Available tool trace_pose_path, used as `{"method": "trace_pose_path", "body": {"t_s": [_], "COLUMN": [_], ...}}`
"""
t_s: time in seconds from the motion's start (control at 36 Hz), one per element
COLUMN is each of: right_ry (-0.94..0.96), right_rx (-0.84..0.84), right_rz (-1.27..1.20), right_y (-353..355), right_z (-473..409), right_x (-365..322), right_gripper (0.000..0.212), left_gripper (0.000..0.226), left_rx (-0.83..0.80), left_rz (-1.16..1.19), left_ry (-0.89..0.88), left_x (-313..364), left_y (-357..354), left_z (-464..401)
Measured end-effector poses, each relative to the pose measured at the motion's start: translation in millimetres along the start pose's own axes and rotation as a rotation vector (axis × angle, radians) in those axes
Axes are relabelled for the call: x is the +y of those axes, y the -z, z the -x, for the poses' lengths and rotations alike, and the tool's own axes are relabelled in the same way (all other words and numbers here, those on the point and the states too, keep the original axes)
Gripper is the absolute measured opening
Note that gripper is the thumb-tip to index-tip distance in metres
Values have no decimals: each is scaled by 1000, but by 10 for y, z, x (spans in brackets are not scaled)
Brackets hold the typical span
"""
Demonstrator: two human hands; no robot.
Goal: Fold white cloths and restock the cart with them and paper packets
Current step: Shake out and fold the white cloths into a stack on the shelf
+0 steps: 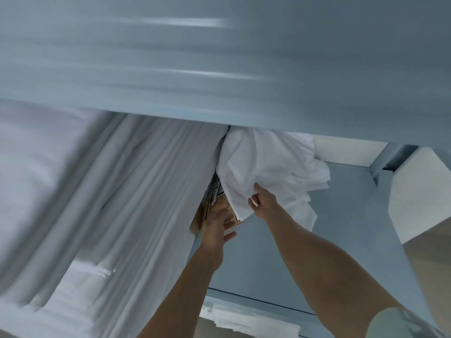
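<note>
Right hand (262, 201) reaches under blue-grey cart's upper shelf (219, 69), fingers curled into crumpled white cloth (268, 167), gripping its lower edge. Left hand (217, 228) just beside, fingers spread and straight, pressing on tan paper packets (223, 207) wedged between crumpled cloth and draped white sheets (136, 191) at left. Lower shelf (292, 252) bare blue beneath right forearm. More white cloths (244, 320) below, near bottom edge. Picture motion-blurred.

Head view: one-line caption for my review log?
Inside the cart shelf, right hand grips a white cloth; left hand touches tan paper packets.
</note>
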State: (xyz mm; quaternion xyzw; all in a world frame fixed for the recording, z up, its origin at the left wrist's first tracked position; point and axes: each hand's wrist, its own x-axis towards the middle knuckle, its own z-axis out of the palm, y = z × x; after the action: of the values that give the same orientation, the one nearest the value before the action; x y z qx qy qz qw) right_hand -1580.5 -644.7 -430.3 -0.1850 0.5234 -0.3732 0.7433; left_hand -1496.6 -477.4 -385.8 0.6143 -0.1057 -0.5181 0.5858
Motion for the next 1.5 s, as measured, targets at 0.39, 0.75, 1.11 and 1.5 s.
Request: {"method": "trace_pose_path", "body": {"t_s": [0.39,0.75,1.11,1.5], "right_ry": [675,450,123,396], "right_rx": [-68,-95,-143,-22], "right_rz": [362,318,-188,98], "right_y": [601,1235,1280,1566], "right_z": [1454,2359,2125,2590], "right_x": [-92,407,-302,-1074], "right_gripper": [27,15,48,30], "left_gripper": [59,43,22,45], "left_rx": [-241,-227,-359,-342], "left_rz": [255,215,-287,-276], "left_ry": [169,292,268,193], "left_x": [12,19,113,-540], "left_y": [-530,-836,-509,-1204], "left_z": [218,559,1227,1988]}}
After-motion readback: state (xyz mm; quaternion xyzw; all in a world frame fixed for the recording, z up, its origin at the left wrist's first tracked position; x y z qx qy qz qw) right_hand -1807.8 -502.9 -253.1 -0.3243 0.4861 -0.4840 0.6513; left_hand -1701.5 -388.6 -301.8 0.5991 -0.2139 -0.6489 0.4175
